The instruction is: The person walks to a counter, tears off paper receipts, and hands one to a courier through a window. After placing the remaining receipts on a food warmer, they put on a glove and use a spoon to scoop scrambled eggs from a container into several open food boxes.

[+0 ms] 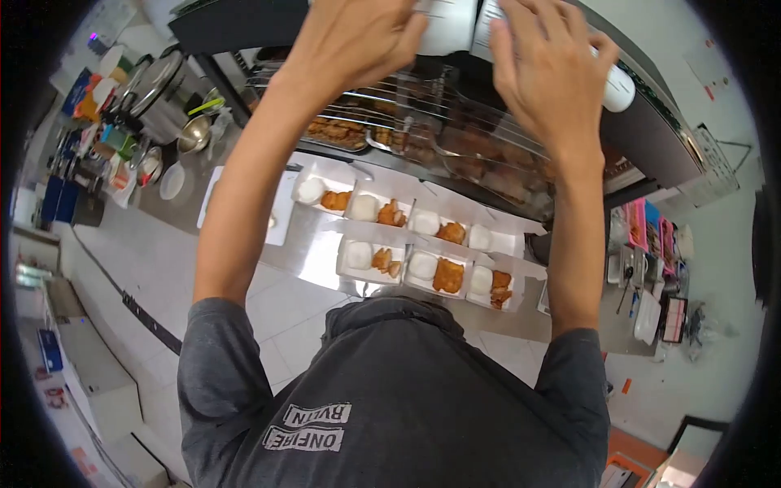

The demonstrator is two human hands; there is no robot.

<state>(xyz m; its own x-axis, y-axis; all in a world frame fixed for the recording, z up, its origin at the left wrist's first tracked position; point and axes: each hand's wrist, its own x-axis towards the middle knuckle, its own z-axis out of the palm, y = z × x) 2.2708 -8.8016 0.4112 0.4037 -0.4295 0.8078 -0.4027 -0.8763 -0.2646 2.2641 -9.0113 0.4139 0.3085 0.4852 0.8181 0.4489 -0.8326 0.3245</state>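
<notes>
At the top of the view, my left hand (358, 41) is closed, its thumb pressed against a white cylindrical container (447, 28) with thin dark marks; its other fingers are mostly hidden. My right hand (553, 73) curls over a second white container (488, 31), thumb along its side. A rounded white end (620, 89) sticks out beyond that hand. Both hands are raised over the display case. Below my forearms, open white boxes (368, 259) stand in two rows on the metal counter (281, 254). Most hold a white rice mound (423, 265) and fried golden-brown pieces (448, 276); one at the back right shows just rice.
The dark-framed display case (244, 39) has wire racks and trays of cooked food (338, 132). A white board (277, 232) lies beside my left forearm. Farther left are a large steel pot (159, 102) and a metal bowl (195, 134). Pink baskets (636, 224) and utensils stand right.
</notes>
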